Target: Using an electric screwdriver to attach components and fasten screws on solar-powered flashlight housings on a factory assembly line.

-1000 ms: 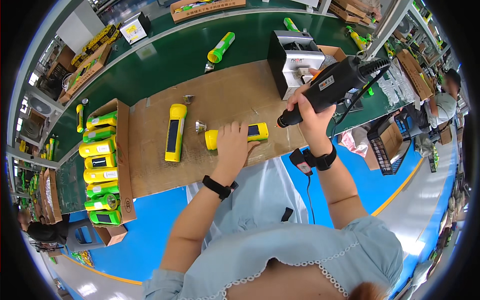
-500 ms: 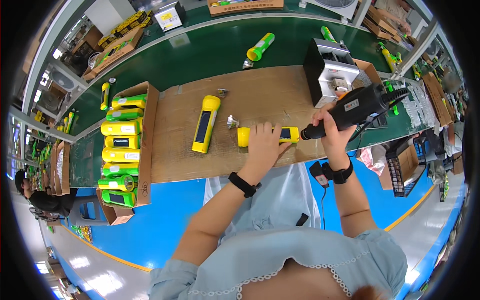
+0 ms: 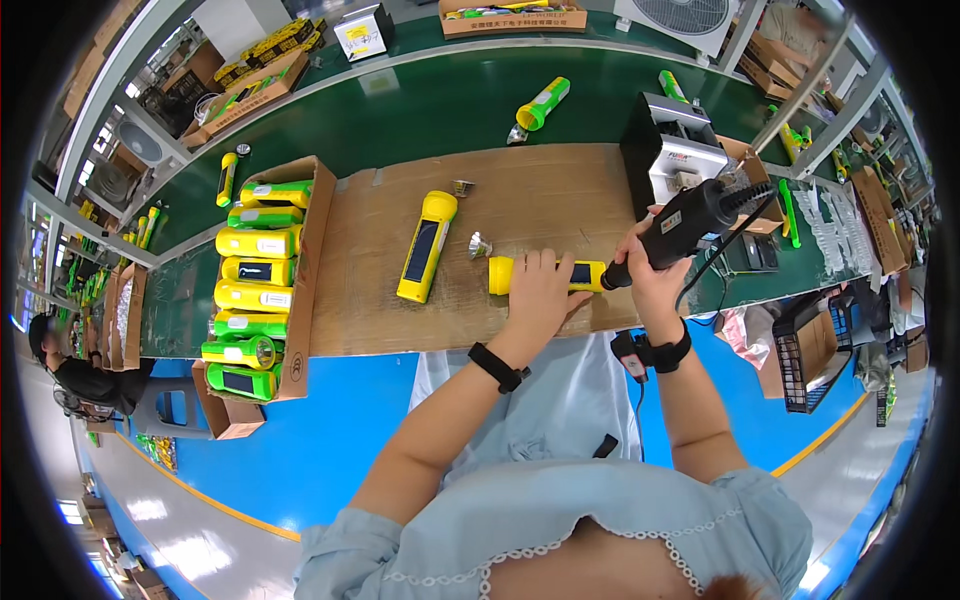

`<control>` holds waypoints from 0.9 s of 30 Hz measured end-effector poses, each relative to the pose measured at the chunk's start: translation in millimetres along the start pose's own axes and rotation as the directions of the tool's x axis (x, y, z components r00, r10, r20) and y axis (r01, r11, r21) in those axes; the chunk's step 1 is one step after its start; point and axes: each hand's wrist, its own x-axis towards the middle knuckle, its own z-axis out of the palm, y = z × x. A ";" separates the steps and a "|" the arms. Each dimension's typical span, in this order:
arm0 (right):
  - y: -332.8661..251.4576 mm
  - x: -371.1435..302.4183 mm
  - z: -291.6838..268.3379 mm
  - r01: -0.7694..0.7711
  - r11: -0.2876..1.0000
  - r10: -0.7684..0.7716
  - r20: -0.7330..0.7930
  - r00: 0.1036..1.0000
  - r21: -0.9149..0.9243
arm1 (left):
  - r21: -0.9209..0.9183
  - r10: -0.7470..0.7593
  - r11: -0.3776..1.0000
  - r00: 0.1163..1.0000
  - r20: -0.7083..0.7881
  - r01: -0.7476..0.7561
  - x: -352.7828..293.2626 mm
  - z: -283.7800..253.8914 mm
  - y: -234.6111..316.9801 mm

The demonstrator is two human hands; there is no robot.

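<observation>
My left hand (image 3: 542, 290) is closed over a yellow flashlight (image 3: 500, 275) lying on its side on the cardboard sheet, pressing it down. In my right hand (image 3: 652, 278) is a black electric screwdriver (image 3: 685, 225), its fingers wrapped round the body. The screwdriver's nose touches the right end of the flashlight; the tip itself is hidden. To the left lies a second yellow flashlight (image 3: 428, 247) with a dark solar panel facing up. Between the two flashlights sits a silver reflector piece (image 3: 479, 245), and a smaller metallic piece (image 3: 462, 188) lies farther back.
A cardboard box (image 3: 318, 250) of several yellow and green flashlights stands at the left. A black and silver machine (image 3: 685, 150) is at the back right. Behind lies a green and yellow flashlight (image 3: 545, 103). A black crate (image 3: 800, 355) is beside the bench at right.
The screwdriver has come against the flashlight's right end, where a small gap showed before. The whole view has shifted slightly. My left hand keeps its hold on the flashlight.
</observation>
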 end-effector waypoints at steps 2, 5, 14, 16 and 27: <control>0.1 -2.3 -0.8 -0.004 1.000 0.004 -0.004 1.000 0.010 | -0.015 0.004 1.000 1.000 0.000 -0.004 0.3 0.9 0.4; 2.0 -2.6 -2.6 -0.003 0.999 0.002 -0.030 1.000 -0.036 | 0.021 -0.012 1.000 1.000 0.008 0.012 2.4 -1.4 1.0; -23.2 74.2 -54.2 0.354 0.921 -0.389 -0.369 0.844 -0.161 | 0.017 -0.014 1.000 0.997 0.080 0.012 -3.9 0.0 6.7; -3.8 106.3 -77.7 0.409 0.834 -0.532 -0.342 0.774 -0.371 | 0.072 -0.002 0.997 1.000 0.014 0.001 -4.3 3.3 6.9; -12.3 125.1 -83.8 0.371 0.885 -0.458 -0.380 0.804 -0.281 | 0.088 0.006 0.996 1.000 -0.004 -0.006 -9.8 3.4 6.1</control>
